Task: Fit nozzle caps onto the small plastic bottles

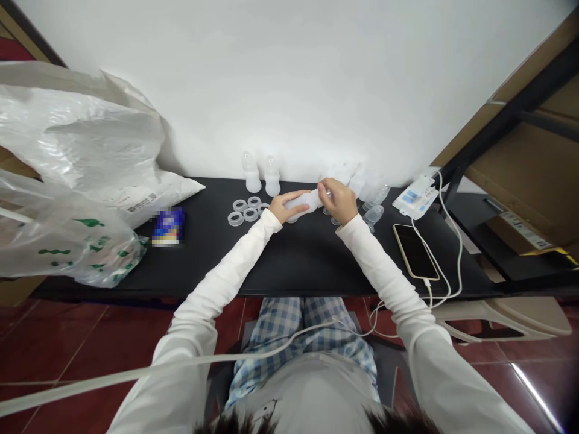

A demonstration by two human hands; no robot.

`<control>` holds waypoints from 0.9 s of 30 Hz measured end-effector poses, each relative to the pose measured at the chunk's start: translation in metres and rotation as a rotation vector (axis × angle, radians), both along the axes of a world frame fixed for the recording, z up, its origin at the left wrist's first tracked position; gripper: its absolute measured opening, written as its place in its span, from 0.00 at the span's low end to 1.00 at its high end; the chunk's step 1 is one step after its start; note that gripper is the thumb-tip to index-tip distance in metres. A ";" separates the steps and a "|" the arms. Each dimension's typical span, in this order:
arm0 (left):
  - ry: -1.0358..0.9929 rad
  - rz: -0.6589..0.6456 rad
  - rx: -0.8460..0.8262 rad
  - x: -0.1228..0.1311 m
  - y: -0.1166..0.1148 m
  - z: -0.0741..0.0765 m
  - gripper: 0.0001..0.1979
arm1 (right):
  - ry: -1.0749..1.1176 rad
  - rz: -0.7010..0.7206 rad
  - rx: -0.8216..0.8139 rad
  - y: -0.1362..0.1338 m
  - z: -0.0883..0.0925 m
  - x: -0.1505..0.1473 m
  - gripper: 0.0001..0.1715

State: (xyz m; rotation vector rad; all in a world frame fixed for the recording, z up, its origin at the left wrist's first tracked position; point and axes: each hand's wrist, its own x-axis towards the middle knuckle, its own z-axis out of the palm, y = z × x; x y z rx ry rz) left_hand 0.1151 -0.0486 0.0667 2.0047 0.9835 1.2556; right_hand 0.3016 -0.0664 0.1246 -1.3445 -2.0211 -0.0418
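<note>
A white baby bottle [302, 204] lies tilted between my hands, above the black table. My left hand [287, 208] wraps round its body. The fingers of my right hand [338, 200] are closed at its top end; what exactly they pinch there is hidden. Left of the bottle, several clear ring collars [250, 214] lie on the table. Behind them two bottles with clear domed caps [272, 176] stand upright against the wall. More white bottles [357, 182] and clear domed caps [373, 214] sit beyond and right of my right hand, partly covered by it.
On the left a large white plastic bag [76, 138] bulges over the black table [307, 259], beside a small blue packet [169, 226]. To the right lie a phone [415, 252] with a white cable [456, 241] and a white power strip [415, 196]. A dark metal shelf [520, 120] borders that side.
</note>
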 end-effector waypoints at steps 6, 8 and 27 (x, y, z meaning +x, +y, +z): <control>0.119 0.170 0.236 0.006 0.004 -0.012 0.30 | 0.067 -0.349 -0.246 0.015 -0.004 -0.008 0.21; 0.166 0.221 0.325 0.004 0.007 -0.016 0.29 | 0.168 -0.265 -0.312 0.022 -0.007 -0.009 0.21; 0.454 0.490 0.151 -0.004 0.028 -0.055 0.19 | 0.480 0.135 -0.206 0.142 -0.046 -0.052 0.38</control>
